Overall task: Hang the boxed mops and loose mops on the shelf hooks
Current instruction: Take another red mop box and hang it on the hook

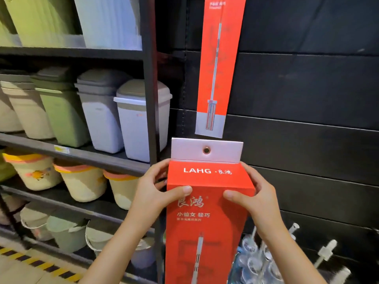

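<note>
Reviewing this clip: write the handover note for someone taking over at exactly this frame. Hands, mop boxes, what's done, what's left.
Left hand: grips the left edge of the held red mop box, thumb on its front.
Right hand: grips the right edge, thumb on front.
Held box: upright, its white tab with the metal eyelet on top, not on a hook.
Done: one boxed mop already hangs on the dark panel wall above.
Left: hang the held box by its eyelet; loose mops at lower right wait.

We hold the boxed mop (207, 212) upright between our grips, left hand (155, 193) on its left side, right hand (256, 199) on its right. Above them a second boxed mop (219, 64) hangs on the wall panel (307, 99). Left of the grips, bins (141, 119) stand on the shelf (71, 152).
</note>
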